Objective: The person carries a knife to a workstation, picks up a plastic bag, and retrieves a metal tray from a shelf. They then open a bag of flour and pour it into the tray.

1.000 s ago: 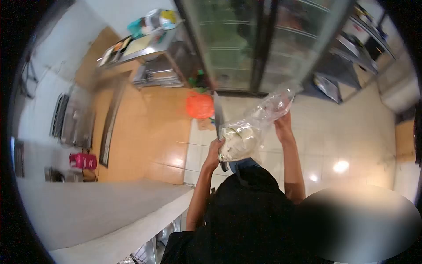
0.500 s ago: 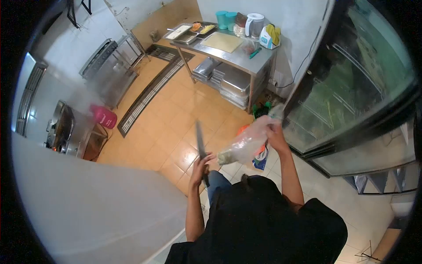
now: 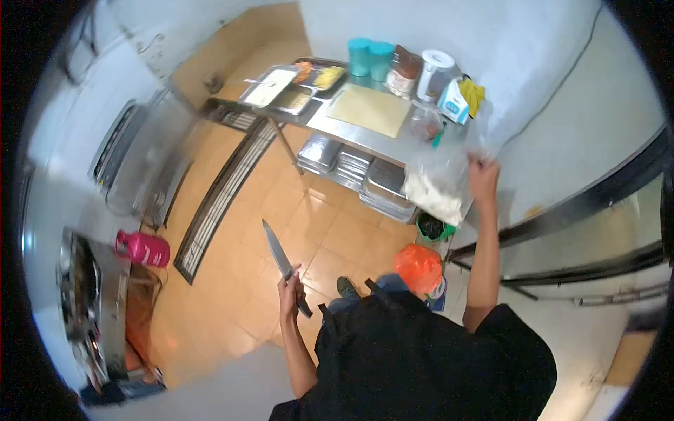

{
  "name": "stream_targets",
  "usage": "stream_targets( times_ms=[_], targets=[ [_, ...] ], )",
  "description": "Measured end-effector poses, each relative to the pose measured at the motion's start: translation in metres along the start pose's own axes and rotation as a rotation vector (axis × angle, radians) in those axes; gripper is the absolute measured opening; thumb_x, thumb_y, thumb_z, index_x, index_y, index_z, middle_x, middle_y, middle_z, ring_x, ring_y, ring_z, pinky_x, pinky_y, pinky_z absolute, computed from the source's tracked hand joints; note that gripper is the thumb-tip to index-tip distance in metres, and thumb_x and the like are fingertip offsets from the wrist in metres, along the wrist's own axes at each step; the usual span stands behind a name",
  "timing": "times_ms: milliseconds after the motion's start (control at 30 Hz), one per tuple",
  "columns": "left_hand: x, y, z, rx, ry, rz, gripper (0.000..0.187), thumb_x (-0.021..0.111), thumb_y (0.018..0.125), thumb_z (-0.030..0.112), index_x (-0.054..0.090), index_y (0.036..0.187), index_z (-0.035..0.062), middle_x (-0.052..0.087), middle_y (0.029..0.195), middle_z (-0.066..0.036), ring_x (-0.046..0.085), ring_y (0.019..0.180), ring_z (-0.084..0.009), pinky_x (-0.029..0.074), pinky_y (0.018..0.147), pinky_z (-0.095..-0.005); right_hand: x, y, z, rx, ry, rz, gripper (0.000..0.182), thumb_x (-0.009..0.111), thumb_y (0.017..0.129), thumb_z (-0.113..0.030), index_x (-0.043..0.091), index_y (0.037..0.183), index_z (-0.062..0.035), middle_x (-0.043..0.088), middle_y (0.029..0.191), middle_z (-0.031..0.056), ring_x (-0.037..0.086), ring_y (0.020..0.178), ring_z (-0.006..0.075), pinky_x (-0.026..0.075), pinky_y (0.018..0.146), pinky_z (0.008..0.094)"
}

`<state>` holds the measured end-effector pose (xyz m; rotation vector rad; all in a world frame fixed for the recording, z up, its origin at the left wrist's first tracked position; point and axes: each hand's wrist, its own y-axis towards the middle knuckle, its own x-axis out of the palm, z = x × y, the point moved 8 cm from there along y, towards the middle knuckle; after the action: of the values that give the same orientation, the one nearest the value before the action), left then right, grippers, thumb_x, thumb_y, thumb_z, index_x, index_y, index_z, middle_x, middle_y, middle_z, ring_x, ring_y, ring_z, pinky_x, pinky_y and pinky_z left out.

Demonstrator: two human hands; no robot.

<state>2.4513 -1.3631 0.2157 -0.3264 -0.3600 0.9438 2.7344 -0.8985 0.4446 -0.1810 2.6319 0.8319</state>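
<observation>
My left hand (image 3: 290,293) is closed around the dark handle of a kitchen knife (image 3: 276,248), its blade pointing up and away from me over the floor. Out to the right, my right hand (image 3: 483,175) grips the gathered top of a clear plastic bag (image 3: 439,186). Something pale and whitish fills the bottom of the bag, and I cannot make out its kind. The bag hangs near the right front corner of the steel table (image 3: 365,146). On that table lies a cream cutting board (image 3: 370,110).
Trays with white (image 3: 272,87), orange and yellow food stand at the table's left. Teal canisters (image 3: 359,57), a white jug (image 3: 435,74) and bags line its back. An orange bag (image 3: 418,268) and a green bin (image 3: 431,226) are on the floor. A pink gas cylinder (image 3: 144,249) stands left.
I have come closer to the table. My right hand has lifted the bag forward, and it now hangs down instead of slanting toward my left hand. The knife stays in my left hand.
</observation>
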Motion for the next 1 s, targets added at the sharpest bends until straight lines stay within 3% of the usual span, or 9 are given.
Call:
stream_targets(
  times_ms=[33,133,467,633,667,800,867,933,1000],
  targets=[
    [0.011,0.024,0.016,0.01,-0.001,-0.085,0.037,0.057,0.094,0.025,0.055,0.123,0.0027,0.033,0.056,0.006,0.032,0.045,-0.0062,0.029,0.043,-0.0232,-0.003,0.032,0.013,-0.142,-0.119,0.044,0.022,0.057,0.088,-0.014,0.068,0.09,0.0039,0.067,0.079,0.0224,0.063,0.066,0.0297,0.047,0.065,0.0431],
    [0.053,0.105,0.072,0.007,0.119,-0.2,0.038,0.057,0.094,0.025,0.054,0.124,0.0024,0.031,0.055,0.008,0.03,0.045,-0.0046,0.027,0.043,-0.0225,0.002,0.097,-0.015,0.143,0.077,-0.007,0.027,0.055,0.093,-0.022,0.07,0.095,-0.0001,0.052,0.06,-0.0004,0.045,0.056,0.0094,0.037,0.053,0.0286],
    [0.2,0.264,0.144,0.028,0.255,-0.427,0.031,0.056,0.093,0.017,0.058,0.122,0.0051,0.034,0.055,0.008,0.031,0.046,-0.0026,0.027,0.043,-0.0213,0.045,0.143,0.082,0.314,0.11,0.364,0.033,0.053,0.097,-0.032,0.07,0.091,-0.004,0.038,0.057,-0.0082,0.032,0.052,0.0017,0.022,0.047,0.0233],
    [0.254,0.319,0.154,-0.083,0.246,-0.507,0.031,0.057,0.093,0.018,0.058,0.121,0.0042,0.033,0.054,0.008,0.031,0.045,-0.0039,0.027,0.044,-0.0225,0.029,0.207,0.03,0.086,-0.441,0.336,0.032,0.055,0.095,-0.029,0.07,0.095,-0.0005,0.038,0.056,-0.0054,0.031,0.052,0.005,0.028,0.047,0.0271],
    [0.267,0.327,0.161,-0.066,0.269,-0.534,0.031,0.057,0.093,0.018,0.058,0.121,0.0037,0.032,0.054,0.008,0.03,0.045,-0.004,0.027,0.044,-0.0226,0.024,0.211,0.034,0.256,-0.352,0.369,0.031,0.056,0.094,-0.028,0.069,0.098,0.0007,0.039,0.055,-0.0021,0.033,0.053,0.0083,0.032,0.05,0.0285],
    [0.318,0.352,0.174,-0.058,0.315,-0.621,0.034,0.057,0.094,0.021,0.056,0.122,0.0026,0.03,0.055,0.007,0.03,0.045,-0.0048,0.026,0.043,-0.0236,0.03,0.21,0.019,0.203,-0.55,0.324,0.033,0.058,0.093,-0.03,0.069,0.092,0.0013,0.044,0.056,0.0017,0.038,0.056,0.0092,0.035,0.053,0.0303],
    [0.342,0.362,0.172,-0.055,0.335,-0.689,0.033,0.057,0.094,0.02,0.057,0.121,0.0024,0.03,0.054,0.007,0.029,0.045,-0.0049,0.027,0.043,-0.0238,0.049,0.182,0.029,0.58,-0.538,0.223,0.041,0.056,0.089,-0.043,0.068,0.088,-0.0039,0.061,0.078,0.0259,0.064,0.081,0.0365,0.045,0.069,0.0493],
    [0.361,0.374,0.158,-0.104,0.369,-0.746,0.032,0.056,0.094,0.018,0.056,0.122,0.0025,0.031,0.054,0.007,0.03,0.045,-0.0052,0.028,0.043,-0.0234,0.081,0.152,0.026,0.588,-0.717,0.284,0.038,0.058,0.088,-0.042,0.068,0.096,-0.0057,0.064,0.081,0.0229,0.064,0.08,0.0366,0.047,0.07,0.0483],
    [0.385,0.375,0.158,-0.137,0.39,-0.848,0.032,0.055,0.094,0.016,0.056,0.123,0.0036,0.034,0.056,0.006,0.031,0.046,-0.0055,0.029,0.044,-0.0235,0.131,0.114,0.081,0.614,-0.453,-0.019,0.04,0.06,0.085,-0.044,0.067,0.105,-0.01,0.065,0.086,0.0194,0.064,0.082,0.0367,0.048,0.074,0.0465]
  ],
)
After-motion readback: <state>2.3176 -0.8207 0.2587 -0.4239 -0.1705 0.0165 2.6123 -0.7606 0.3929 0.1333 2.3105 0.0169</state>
